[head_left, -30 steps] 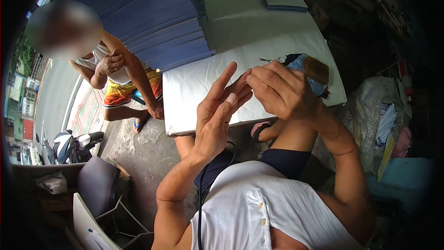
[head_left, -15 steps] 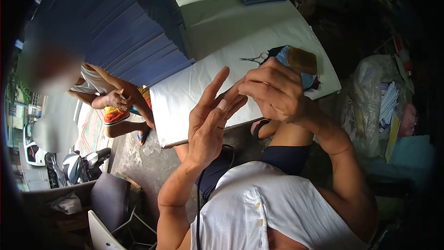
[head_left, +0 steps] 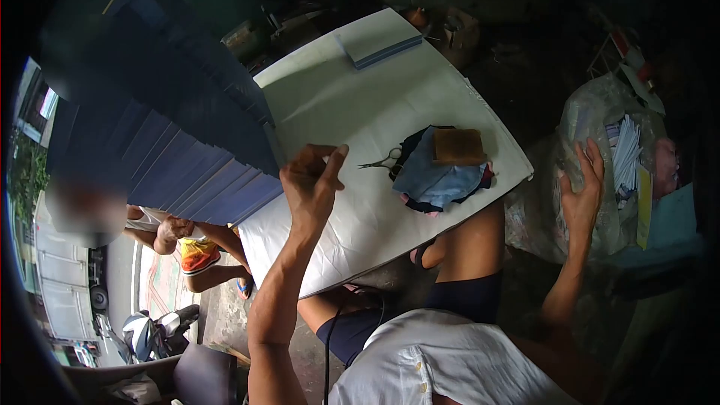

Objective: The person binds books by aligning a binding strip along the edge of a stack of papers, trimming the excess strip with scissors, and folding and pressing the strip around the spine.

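My left hand (head_left: 311, 184) is raised over the white-covered table (head_left: 300, 255), its fingers curled in and the thumb close to the index finger. Anything in that pinch is too small or hidden to make out. Beside it lies a pair of scissors (head_left: 381, 160), handles against a heap of blue and dark cloth (head_left: 435, 180). A brown block (head_left: 458, 147) rests on top of the cloth. Off to the right, my right hand (head_left: 583, 195) has its fingers spread, in front of a clear plastic bag (head_left: 574, 124) with folded paper or cloth pieces inside.
Tall stacks of dark blue sheets or boards (head_left: 202, 157) cover the table's left side. A small stack of blue-edged sheets (head_left: 381, 41) lies at the far corner. Another person (head_left: 176, 229) sits beyond the left edge, near a parked motorbike (head_left: 154, 330).
My hands were together above the table and have parted. The right one has swung out to the plastic bag, while the left has curled its fingers. The view has shifted.
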The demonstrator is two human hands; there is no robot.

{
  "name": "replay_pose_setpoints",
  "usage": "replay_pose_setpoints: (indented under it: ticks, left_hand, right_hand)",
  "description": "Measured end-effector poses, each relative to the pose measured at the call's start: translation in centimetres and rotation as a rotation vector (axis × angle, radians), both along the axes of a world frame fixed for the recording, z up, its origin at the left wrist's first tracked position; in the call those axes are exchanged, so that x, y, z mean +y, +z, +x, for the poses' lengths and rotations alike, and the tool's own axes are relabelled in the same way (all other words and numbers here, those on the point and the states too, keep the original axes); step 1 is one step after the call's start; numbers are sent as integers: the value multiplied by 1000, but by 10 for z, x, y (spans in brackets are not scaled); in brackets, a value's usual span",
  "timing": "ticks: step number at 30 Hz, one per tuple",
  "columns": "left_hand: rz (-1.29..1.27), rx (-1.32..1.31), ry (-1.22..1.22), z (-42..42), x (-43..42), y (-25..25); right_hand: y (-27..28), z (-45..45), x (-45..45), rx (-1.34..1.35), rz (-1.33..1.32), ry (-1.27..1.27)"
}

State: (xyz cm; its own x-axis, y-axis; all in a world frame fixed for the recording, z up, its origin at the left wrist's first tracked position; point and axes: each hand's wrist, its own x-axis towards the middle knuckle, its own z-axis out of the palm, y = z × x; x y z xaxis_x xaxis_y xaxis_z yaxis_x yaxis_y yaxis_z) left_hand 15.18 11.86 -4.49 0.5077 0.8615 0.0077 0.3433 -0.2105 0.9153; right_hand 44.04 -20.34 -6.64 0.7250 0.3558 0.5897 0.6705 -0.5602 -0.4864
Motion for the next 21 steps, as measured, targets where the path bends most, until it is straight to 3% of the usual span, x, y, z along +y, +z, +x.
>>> replay_pose_setpoints:
  ticks: [1, 3, 4, 5, 7, 9, 11, 14, 15, 18, 21]
  left_hand:
    - [28, 29, -26, 9, 14, -4]
    - [422, -134, -174, 42, 37, 2]
    - [427, -132, -183, 59, 56, -3]
    - [393, -68, -176, 77, 83, -14]
    - [363, -1, -177, 111, 118, -20]
    - [-191, -13, -84, 139, 142, -15]
    - [-168, 24, -52, 160, 160, -24]
    - [-180, 114, 69, 197, 183, -37]
    - [-241, 90, -28, 206, 203, -51]
    - [50, 430, -73, 247, 307, -148]
    - [26, 262, 270, 223, 216, -82]
  right_hand:
    - [-11, 14, -12, 25, -1, 20]
    - [-11, 26, -17, -14, 7, -22]
    - [-10, 32, -10, -43, 16, -57]
    - [-8, 39, -3, -72, 24, -94]
    - [-20, 70, 18, 195, 297, 289]
    - [-17, 89, 69, 103, 256, 404]
    - [-7, 99, 140, 355, 271, 595]
    - [-13, 129, 249, 505, 106, 813]
    - [-21, 149, 277, 493, 18, 795]
    - [-73, 185, 389, 323, -46, 798]
    - [-89, 193, 419, 97, -91, 859]
